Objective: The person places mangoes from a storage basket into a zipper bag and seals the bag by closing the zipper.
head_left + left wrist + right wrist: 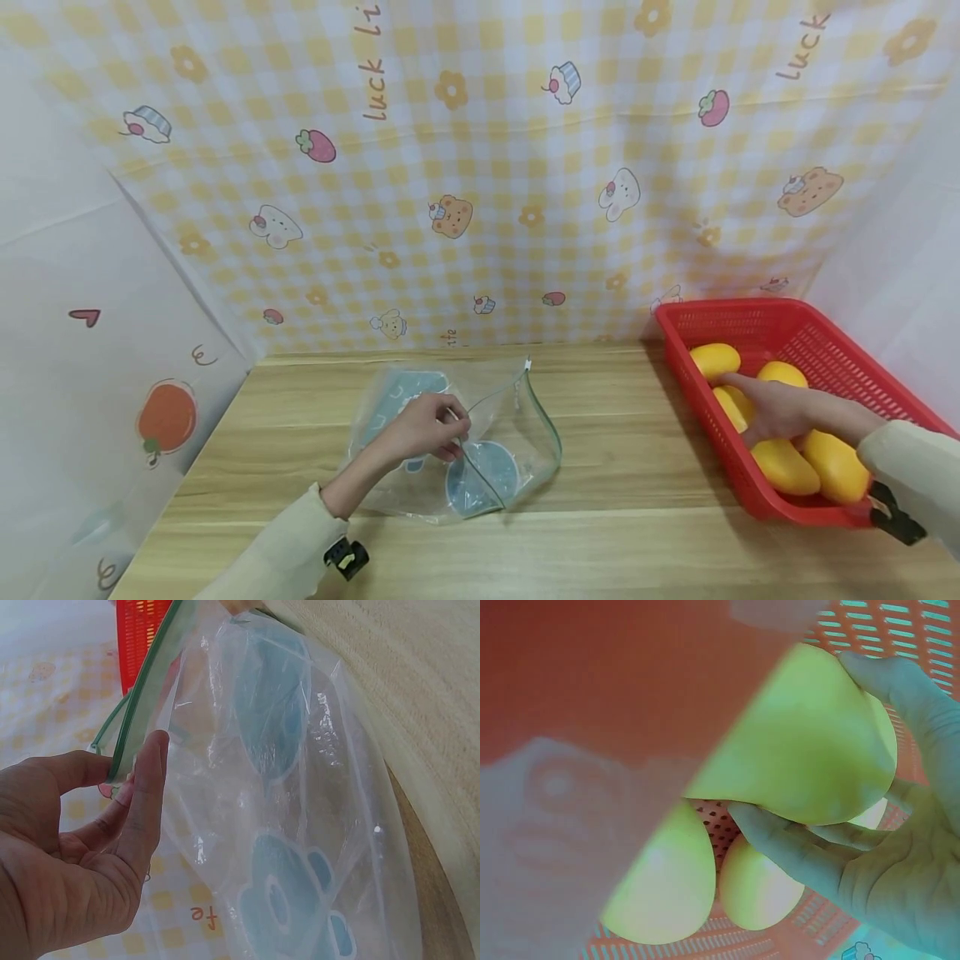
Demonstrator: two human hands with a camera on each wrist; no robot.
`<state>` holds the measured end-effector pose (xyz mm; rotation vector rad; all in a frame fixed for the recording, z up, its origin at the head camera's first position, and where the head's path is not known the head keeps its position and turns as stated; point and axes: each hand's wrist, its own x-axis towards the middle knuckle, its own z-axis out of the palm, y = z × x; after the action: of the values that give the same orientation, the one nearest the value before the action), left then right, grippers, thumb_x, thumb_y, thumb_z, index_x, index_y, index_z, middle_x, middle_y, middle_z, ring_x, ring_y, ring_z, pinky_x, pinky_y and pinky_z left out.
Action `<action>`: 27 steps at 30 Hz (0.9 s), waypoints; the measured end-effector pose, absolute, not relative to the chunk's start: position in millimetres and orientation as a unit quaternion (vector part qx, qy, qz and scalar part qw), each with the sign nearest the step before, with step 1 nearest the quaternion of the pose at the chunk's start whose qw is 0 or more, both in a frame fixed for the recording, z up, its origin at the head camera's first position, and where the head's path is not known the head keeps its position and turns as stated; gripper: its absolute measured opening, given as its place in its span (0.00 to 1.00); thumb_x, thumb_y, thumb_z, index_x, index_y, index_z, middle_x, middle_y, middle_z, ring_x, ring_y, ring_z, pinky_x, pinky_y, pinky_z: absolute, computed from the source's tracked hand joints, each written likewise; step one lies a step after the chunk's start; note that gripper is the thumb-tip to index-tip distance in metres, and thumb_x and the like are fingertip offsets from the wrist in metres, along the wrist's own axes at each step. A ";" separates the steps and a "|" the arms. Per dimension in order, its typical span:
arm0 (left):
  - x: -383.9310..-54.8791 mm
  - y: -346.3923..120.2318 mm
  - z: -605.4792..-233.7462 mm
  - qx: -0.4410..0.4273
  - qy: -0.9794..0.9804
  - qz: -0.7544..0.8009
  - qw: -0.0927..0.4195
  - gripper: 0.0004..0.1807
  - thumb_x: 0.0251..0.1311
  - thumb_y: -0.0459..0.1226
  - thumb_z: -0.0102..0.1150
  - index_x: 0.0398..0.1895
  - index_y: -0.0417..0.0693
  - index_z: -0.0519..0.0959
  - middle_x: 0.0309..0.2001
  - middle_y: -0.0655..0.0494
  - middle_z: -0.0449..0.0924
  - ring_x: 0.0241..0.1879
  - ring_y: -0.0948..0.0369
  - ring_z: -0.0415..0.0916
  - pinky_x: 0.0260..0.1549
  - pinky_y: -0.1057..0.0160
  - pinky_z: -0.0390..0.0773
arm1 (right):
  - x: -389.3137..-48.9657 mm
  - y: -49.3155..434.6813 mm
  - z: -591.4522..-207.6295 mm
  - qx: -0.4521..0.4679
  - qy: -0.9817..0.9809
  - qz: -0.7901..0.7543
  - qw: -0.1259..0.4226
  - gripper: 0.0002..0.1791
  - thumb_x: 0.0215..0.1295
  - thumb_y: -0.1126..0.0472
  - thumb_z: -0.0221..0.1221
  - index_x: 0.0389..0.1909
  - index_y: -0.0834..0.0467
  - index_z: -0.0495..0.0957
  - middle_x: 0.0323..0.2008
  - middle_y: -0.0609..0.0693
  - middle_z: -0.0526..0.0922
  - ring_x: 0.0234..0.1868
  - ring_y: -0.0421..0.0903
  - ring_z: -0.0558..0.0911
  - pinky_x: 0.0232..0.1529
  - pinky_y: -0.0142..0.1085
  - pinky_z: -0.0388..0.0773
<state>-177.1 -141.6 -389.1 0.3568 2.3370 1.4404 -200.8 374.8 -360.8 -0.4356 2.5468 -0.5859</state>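
Note:
A clear zip bag (491,402) with blue printed shapes and a green-edged mouth lies on the table, its mouth spread apart. My left hand (429,427) pinches one edge of that mouth; in the left wrist view, thumb and fingers (151,780) meet at the green strip (142,705). On the right, my right hand (776,408) reaches into a red basket (847,342) of several yellow mangoes (783,467). Seen from the right wrist, its thumb and fingers curl round one mango (810,742), with two others (757,885) below. Part of that view is covered by a red blur.
The wooden table (600,542) carries both bag and basket. A yellow checked cloth (510,167) with cartoon prints hangs behind it. White sheets stand at the left (82,275) and right (892,208) sides. A white slider (527,365) sits at the bag mouth's far corner.

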 end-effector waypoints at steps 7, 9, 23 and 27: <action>-175.8 -142.7 -388.3 0.128 0.830 0.511 0.185 0.06 0.69 0.29 0.59 0.42 0.32 0.80 0.30 0.45 0.80 0.27 0.48 0.85 0.27 0.57 0.88 | -200.7 375.5 -360.1 -0.210 0.941 -0.185 0.193 0.53 0.46 0.52 0.80 0.68 0.65 0.61 0.52 0.65 0.74 0.47 0.60 0.75 0.41 0.55 0.84; -175.6 -142.8 -388.2 0.129 0.829 0.512 0.185 0.06 0.69 0.30 0.59 0.42 0.32 0.80 0.30 0.45 0.80 0.27 0.47 0.85 0.28 0.56 0.88 | -199.4 374.8 -358.1 -0.198 0.940 -0.196 0.197 0.52 0.47 0.54 0.80 0.69 0.64 0.61 0.51 0.64 0.74 0.46 0.60 0.75 0.35 0.52 0.85; -174.4 -144.9 -387.5 0.137 0.827 0.514 0.181 0.07 0.69 0.30 0.60 0.42 0.31 0.80 0.30 0.45 0.80 0.28 0.47 0.85 0.27 0.58 0.88 | -196.6 375.4 -346.2 -0.177 0.935 -0.226 0.208 0.53 0.49 0.56 0.78 0.71 0.64 0.57 0.48 0.62 0.74 0.40 0.55 0.76 0.22 0.39 0.81; -173.6 -145.3 -387.2 0.136 0.826 0.515 0.182 0.07 0.69 0.30 0.60 0.43 0.31 0.80 0.30 0.46 0.80 0.28 0.46 0.85 0.27 0.58 0.88 | -196.2 378.3 -344.2 -0.207 0.946 -0.190 0.159 0.52 0.48 0.52 0.79 0.69 0.65 0.60 0.52 0.63 0.76 0.46 0.58 0.77 0.39 0.51 0.84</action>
<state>-173.6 -145.3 -387.2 0.3844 2.3321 1.4535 -196.2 378.3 -344.2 -0.5908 2.7050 -0.5441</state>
